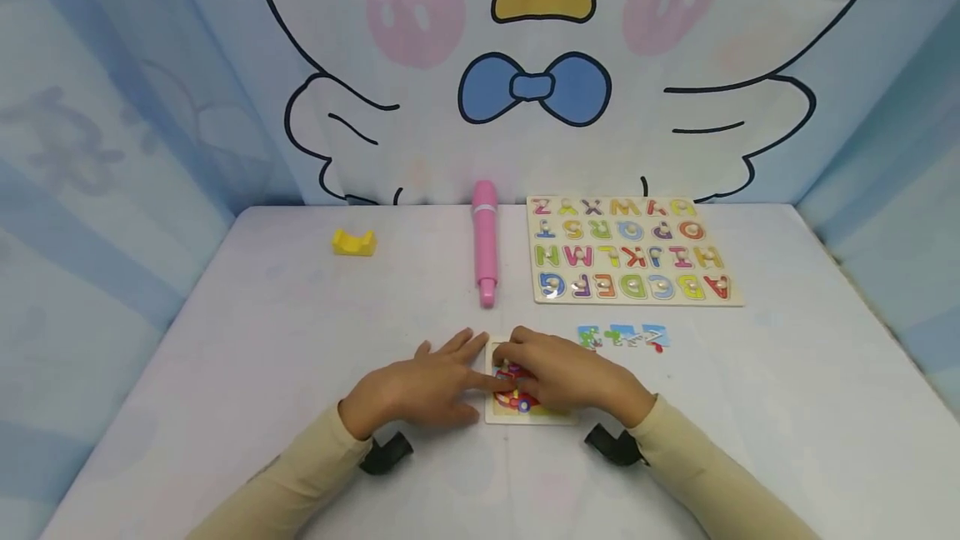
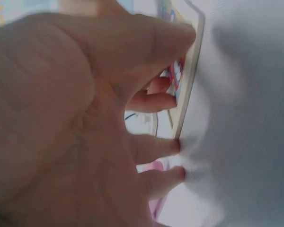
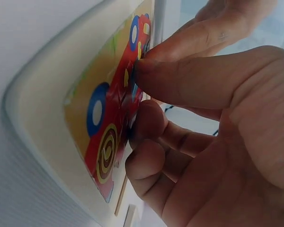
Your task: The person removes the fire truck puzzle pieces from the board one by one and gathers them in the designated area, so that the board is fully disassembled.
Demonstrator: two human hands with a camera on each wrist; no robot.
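A small jigsaw board [image 1: 492,417] with a pale frame and a red vehicle picture [image 3: 116,101] lies flat near the table's front. My left hand [image 1: 431,386] rests at its left side, fingers spread, with the index finger extended onto the picture. In the left wrist view the left thumb [image 2: 175,40] is beside the board's edge. My right hand [image 1: 566,369] is over the board's right part, fingers curled. In the right wrist view its thumb and fingers [image 3: 149,118] pinch a puzzle piece low against the picture; the fingers mostly hide that piece.
Loose puzzle pieces [image 1: 622,335] lie right of the board. Behind them is a wooden alphabet board [image 1: 637,252]. A pink pen-shaped stick [image 1: 486,244] stretches behind the hands. A yellow block [image 1: 354,242] sits at the back left, before a printed curtain [image 1: 532,157].
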